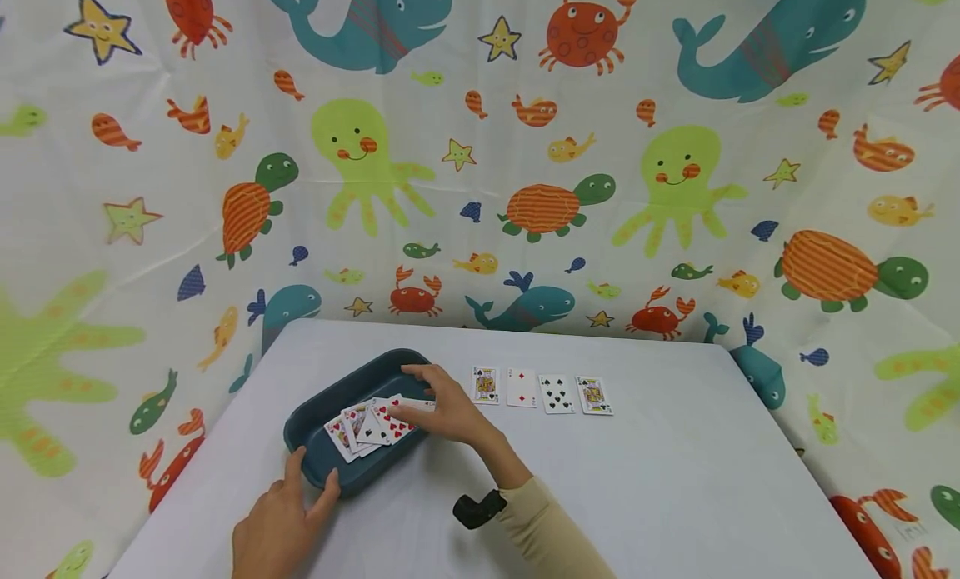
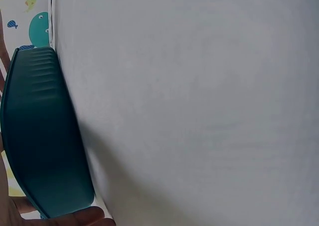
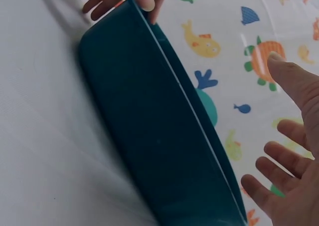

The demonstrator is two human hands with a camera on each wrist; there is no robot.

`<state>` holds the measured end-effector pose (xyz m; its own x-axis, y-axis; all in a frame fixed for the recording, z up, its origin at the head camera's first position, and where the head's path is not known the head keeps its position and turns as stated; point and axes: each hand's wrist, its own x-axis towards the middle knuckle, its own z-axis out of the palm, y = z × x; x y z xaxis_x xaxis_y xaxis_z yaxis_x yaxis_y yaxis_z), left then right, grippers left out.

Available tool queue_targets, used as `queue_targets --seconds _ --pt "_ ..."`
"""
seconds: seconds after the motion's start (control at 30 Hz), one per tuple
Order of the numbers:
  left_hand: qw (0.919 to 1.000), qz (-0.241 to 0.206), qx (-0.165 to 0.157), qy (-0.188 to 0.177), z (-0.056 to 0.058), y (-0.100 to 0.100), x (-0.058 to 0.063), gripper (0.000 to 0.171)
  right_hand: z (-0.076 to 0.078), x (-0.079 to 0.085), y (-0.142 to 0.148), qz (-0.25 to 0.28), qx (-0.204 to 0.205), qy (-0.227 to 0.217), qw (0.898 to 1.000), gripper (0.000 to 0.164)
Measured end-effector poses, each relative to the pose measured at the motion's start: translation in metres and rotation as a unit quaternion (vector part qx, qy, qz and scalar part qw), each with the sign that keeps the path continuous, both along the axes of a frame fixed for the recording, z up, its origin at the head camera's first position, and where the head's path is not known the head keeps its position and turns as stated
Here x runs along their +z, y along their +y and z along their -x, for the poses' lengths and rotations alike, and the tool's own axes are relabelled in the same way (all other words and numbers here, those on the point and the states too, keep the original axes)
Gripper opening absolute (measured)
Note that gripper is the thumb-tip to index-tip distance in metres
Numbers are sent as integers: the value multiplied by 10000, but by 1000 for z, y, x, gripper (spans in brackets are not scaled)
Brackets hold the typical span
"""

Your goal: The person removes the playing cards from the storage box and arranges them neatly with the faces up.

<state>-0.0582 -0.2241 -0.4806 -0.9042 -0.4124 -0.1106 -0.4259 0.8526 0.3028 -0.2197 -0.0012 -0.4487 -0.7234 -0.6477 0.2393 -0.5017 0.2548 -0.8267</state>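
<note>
A dark teal oblong tray lies slantwise on the white table at the left. Inside it, several playing cards lie face up, overlapping. My left hand holds the tray's near end, thumb on one side and fingers on the other; its fingers also show at the bottom of the left wrist view. Over the tray's right side hovers my right hand, thumb and fingers spread apart. In the right wrist view the right hand has nothing between its fingers, beside the tray wall.
Right of the tray, a row of face-up cards lies on the white table: a king, a diamond card, a black-suit card and another king. A sea-animal curtain hangs behind. A black device sits at my right wrist.
</note>
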Motion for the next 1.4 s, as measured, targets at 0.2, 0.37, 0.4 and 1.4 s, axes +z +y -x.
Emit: queue_targets --seconds 0.2,0.37,0.4,1.4 --pt "9996 -66 -63 279 -2 0 0 89 2 -4 -9 -196 192 -126 9995 73" --pt "9993 -83 -89 362 -3 0 0 86 4 -9 -18 -499 229 -87 9985 72" --pt "9992 -84 -80 375 -3 1 0 85 5 -9 -21 -586 246 -24 9980 73" --pt "9995 -144 -105 264 -1 -1 -1 88 31 -7 -55 -3053 742 413 9485 91"
